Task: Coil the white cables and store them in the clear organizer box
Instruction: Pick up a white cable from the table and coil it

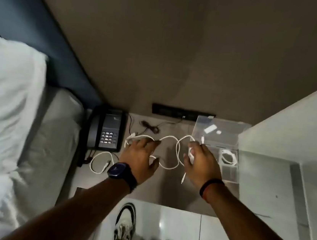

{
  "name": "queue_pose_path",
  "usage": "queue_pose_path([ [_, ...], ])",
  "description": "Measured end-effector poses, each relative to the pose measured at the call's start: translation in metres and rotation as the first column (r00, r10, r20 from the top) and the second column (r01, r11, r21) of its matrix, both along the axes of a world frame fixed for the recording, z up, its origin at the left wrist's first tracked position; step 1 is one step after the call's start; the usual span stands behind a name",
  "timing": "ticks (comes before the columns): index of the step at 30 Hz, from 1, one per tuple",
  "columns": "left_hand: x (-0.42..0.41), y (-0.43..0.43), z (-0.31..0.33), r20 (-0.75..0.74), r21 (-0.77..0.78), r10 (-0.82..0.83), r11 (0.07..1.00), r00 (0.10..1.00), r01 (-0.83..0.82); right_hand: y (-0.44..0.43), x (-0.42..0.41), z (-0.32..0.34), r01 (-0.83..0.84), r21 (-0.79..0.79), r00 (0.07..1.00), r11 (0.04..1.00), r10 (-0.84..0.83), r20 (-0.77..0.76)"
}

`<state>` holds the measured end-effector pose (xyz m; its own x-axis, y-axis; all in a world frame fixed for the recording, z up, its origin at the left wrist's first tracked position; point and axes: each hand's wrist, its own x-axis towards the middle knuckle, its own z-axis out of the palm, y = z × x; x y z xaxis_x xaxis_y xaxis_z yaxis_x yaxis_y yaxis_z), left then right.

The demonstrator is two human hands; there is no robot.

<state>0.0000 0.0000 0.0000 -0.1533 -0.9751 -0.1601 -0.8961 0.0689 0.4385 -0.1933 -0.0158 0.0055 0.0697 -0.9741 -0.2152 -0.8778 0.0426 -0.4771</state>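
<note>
A long white cable (173,141) lies in loose loops across the bedside table between my two hands. My left hand (141,157), with a dark watch on its wrist, rests over the cable's left loops with fingers spread. My right hand (202,163) is closed around part of the same cable, and a plug end hangs below it. The clear organizer box (229,168) stands at the right with its lid (221,133) raised; a coiled white cable (228,157) lies inside. Another short white cable (99,162) sits loose at the table's left front.
A dark desk phone (106,129) occupies the table's left side. A thin black cord (148,127) and a black socket strip (183,113) run along the back wall. A bed with a white pillow (2,100) lies at the left. My shoes (124,227) stand on the tiled floor.
</note>
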Motion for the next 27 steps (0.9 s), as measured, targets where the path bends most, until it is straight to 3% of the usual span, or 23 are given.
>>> queue_pose_path([
  [5, -0.01, -0.001, -0.12, 0.105, 0.148, -0.089, 0.986, 0.99, 0.073, 0.018, 0.005, -0.123, -0.017, 0.244, 0.996, 0.97, 0.037, -0.076],
  [12, -0.026, -0.025, -0.196, 0.243, 0.205, -0.3, 0.945, 0.922, 0.254, 0.008, 0.013, -0.201, -0.15, 0.201, 0.958, 0.968, 0.193, -0.214],
  [15, -0.019, -0.032, -0.2, 0.256, 0.117, -0.344, 0.939, 0.903, 0.324, -0.003, 0.013, -0.207, -0.188, 0.167, 0.934, 0.968, 0.228, -0.273],
  [19, -0.003, -0.04, -0.195, 0.124, 0.032, -0.258, 0.966, 0.958, 0.256, -0.009, 0.012, -0.198, -0.31, -0.036, 0.905, 0.95, 0.283, -0.318],
  [24, 0.008, -0.057, -0.178, -0.033, -0.061, -0.278, 0.959, 0.96, 0.276, -0.032, 0.013, -0.174, -0.233, -0.16, 0.967, 0.959, 0.21, -0.148],
  [27, 0.022, -0.077, -0.163, -0.109, -0.135, -0.06, 0.99, 0.992, 0.045, -0.045, 0.013, -0.155, -0.286, -0.181, 0.956, 0.941, 0.268, -0.117],
])
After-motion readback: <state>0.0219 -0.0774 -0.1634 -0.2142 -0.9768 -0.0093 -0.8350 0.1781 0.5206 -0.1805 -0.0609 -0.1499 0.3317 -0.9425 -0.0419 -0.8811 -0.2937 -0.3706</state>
